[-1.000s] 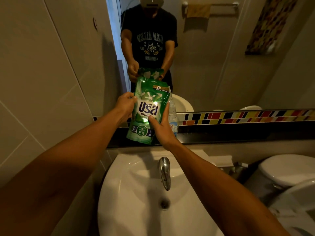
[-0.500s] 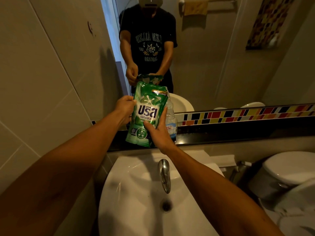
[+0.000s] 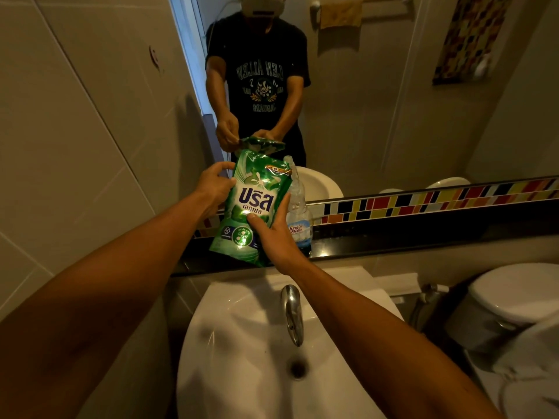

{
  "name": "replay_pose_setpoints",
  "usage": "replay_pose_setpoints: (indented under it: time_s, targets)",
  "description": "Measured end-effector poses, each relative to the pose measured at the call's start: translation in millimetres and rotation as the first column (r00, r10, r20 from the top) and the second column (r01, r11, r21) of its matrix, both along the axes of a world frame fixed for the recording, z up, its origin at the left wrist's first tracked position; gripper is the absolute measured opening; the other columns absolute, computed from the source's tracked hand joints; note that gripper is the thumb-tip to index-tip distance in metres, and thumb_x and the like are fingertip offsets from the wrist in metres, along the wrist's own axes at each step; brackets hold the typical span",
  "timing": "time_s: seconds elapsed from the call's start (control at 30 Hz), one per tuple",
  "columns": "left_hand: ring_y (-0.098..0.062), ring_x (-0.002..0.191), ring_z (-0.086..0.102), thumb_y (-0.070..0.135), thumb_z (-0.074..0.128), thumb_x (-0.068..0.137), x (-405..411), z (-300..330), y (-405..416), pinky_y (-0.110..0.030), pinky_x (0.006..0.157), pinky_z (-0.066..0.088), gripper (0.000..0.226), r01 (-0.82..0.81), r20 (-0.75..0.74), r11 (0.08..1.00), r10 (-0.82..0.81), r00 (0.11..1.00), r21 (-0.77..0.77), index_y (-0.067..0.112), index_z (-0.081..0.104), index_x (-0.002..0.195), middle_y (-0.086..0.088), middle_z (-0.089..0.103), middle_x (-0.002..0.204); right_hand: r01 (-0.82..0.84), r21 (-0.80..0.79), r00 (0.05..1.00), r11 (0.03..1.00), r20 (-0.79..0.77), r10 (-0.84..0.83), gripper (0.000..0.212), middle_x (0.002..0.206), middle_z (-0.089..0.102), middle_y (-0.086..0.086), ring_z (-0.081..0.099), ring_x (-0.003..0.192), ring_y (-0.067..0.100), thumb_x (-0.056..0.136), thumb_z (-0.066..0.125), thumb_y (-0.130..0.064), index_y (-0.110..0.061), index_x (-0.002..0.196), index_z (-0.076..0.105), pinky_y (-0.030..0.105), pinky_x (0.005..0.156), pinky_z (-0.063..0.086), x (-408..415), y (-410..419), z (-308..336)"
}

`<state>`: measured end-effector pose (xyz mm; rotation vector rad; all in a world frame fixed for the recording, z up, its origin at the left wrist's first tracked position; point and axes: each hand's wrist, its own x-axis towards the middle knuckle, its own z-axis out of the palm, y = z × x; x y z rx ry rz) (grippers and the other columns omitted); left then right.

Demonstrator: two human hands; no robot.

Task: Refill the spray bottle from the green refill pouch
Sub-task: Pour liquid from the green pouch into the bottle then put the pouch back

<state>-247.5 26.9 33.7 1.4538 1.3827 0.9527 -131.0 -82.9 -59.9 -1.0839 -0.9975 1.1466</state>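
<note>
The green refill pouch [image 3: 253, 204] stands upright over the dark ledge above the sink, held between both hands. My left hand [image 3: 213, 186] grips its upper left edge. My right hand [image 3: 273, 235] clasps its lower right side, thumb across the front. Right behind the pouch stands a clear plastic bottle [image 3: 298, 213] with a blue-and-white label; its top has no spray head that I can see, and its left side is hidden by the pouch.
The dark ledge [image 3: 393, 240] runs under a mirror with a coloured tile strip [image 3: 423, 202]. Below are a white sink [image 3: 242, 352] with a chrome tap [image 3: 292, 313]. A toilet [image 3: 511, 294] stands to the right. A tiled wall closes in on the left.
The pouch has tilted slightly, its top leaning a little to the right, while both hands keep their hold. The view has shifted a little.
</note>
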Motion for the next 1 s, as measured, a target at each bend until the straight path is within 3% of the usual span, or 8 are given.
replay_pose_setpoints:
  time_s: [0.07,0.23,0.3,0.53,0.67,1.0]
  targets:
    - [-0.031,0.095,0.071,0.0,0.054,0.097,0,2,3,-0.046,0.077,0.061,0.035,-0.002,-0.007,1.0,0.002,1.0,-0.006,0.02,0.058,0.125,-0.02,0.066,0.117,0.0,0.0,1.0,1.0,-0.001,0.0,0.113,0.153,0.049,0.003,0.06,0.127,0.019,0.094,0.07,-0.034,-0.051,0.154,-0.025,0.049,0.104,0.054,-1,0,2]
    - [-0.03,0.093,0.071,0.0,0.052,0.098,1,6,5,-0.051,0.081,0.061,0.034,-0.001,-0.009,1.0,0.001,1.0,-0.021,0.019,0.058,0.125,-0.019,0.067,0.114,-0.005,-0.006,1.0,1.0,-0.025,0.005,0.112,0.155,0.047,0.004,0.06,0.126,0.018,0.096,0.068,-0.033,-0.049,0.154,-0.027,0.048,0.104,0.054,-3,3,2]
    - [-0.025,0.085,0.07,0.0,0.052,0.098,1,8,4,-0.044,0.073,0.062,0.034,-0.002,-0.022,1.0,0.002,1.0,-0.017,0.019,0.058,0.126,-0.018,0.067,0.112,-0.015,-0.002,0.999,1.0,-0.031,0.015,0.111,0.153,0.049,0.003,0.06,0.123,0.013,0.098,0.067,-0.031,-0.049,0.154,-0.027,0.043,0.101,0.055,-3,4,2]
    - [-0.017,0.074,0.066,0.002,0.052,0.099,2,14,3,-0.019,0.039,0.05,0.037,-0.003,-0.067,1.0,0.001,0.998,-0.029,0.02,0.058,0.13,-0.013,0.067,0.108,-0.017,-0.011,0.997,1.0,-0.075,0.017,0.11,0.154,0.049,0.007,0.059,0.13,0.024,0.1,0.065,-0.025,-0.045,0.155,-0.028,0.055,0.107,0.051,-6,2,6]
    - [-0.017,0.069,0.064,-0.001,0.053,0.097,3,18,4,-0.017,0.036,0.047,0.039,0.003,-0.096,1.0,-0.006,0.995,-0.031,0.022,0.057,0.129,-0.01,0.066,0.1,-0.014,-0.002,0.995,1.0,-0.102,0.014,0.109,0.152,0.05,0.008,0.063,0.125,0.022,0.1,0.065,-0.022,-0.045,0.156,-0.026,0.051,0.103,0.055,-6,3,8]
    - [-0.018,0.074,0.067,0.001,0.056,0.096,6,24,7,-0.019,0.038,0.05,0.043,0.027,-0.173,0.999,-0.033,0.984,-0.039,0.022,0.056,0.134,-0.011,0.066,0.106,-0.004,-0.005,0.991,1.0,-0.134,0.003,0.107,0.149,0.054,0.009,0.064,0.122,0.021,0.101,0.064,-0.022,-0.044,0.157,-0.024,0.053,0.102,0.055,-7,2,12]
